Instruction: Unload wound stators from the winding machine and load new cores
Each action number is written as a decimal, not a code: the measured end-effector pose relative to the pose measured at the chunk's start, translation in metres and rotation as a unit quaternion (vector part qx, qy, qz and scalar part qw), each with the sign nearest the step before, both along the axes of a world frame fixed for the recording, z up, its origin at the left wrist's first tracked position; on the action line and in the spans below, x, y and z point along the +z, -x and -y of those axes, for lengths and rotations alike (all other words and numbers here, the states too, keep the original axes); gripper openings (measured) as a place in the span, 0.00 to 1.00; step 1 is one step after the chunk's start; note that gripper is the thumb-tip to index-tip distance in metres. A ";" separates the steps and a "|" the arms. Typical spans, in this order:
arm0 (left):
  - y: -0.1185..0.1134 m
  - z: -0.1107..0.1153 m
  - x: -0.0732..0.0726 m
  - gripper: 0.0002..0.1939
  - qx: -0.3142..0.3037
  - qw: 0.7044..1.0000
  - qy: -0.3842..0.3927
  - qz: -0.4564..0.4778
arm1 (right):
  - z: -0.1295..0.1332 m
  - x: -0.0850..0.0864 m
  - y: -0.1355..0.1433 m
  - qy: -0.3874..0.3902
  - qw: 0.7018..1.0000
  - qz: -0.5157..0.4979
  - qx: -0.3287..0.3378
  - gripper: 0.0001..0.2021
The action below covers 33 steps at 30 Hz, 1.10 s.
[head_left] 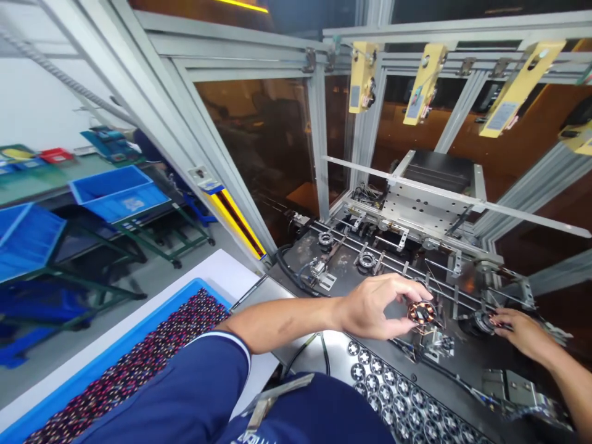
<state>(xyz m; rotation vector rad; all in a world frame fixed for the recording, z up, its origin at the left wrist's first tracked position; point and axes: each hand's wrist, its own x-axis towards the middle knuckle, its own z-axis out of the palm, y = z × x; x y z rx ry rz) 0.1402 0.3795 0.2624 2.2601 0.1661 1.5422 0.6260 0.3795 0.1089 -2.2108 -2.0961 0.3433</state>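
Note:
My left hand (pixel 382 306) pinches a round stator with copper windings (pixel 421 313) between thumb and fingers, above the black machine plate. Farther right, my right hand (pixel 520 330) has its fingers closed at a round part in a dark fixture (pixel 481 322); copper colour shows at the fingertips. Metal rings sit at two stations on the rails, one at the back left (pixel 325 240) and another nearer the middle (pixel 367 261). Below my left hand is a small metal clamp mechanism (pixel 439 345).
Many round metal parts (pixel 386 393) stand in rows on a sheet before me. A blue tray (pixel 189 288) full of small wound parts lies at left. Aluminium posts (pixel 319 135), a crossbar (pixel 444 191) and yellow sensor units (pixel 425 83) surround the machine.

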 end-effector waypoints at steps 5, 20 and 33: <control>0.020 0.008 -0.001 0.19 0.010 1.000 0.002 0.011 | 0.015 0.045 0.028 -0.080 0.995 -0.050 -0.013 0.18; 0.256 0.110 -0.200 0.16 0.445 0.769 0.427 -0.172 | 0.096 -0.053 0.493 -0.100 0.882 -0.255 0.383 0.11; 0.236 0.130 -0.229 0.20 0.439 0.748 0.435 -0.241 | 0.100 -0.065 0.473 -0.170 0.909 -0.273 0.264 0.17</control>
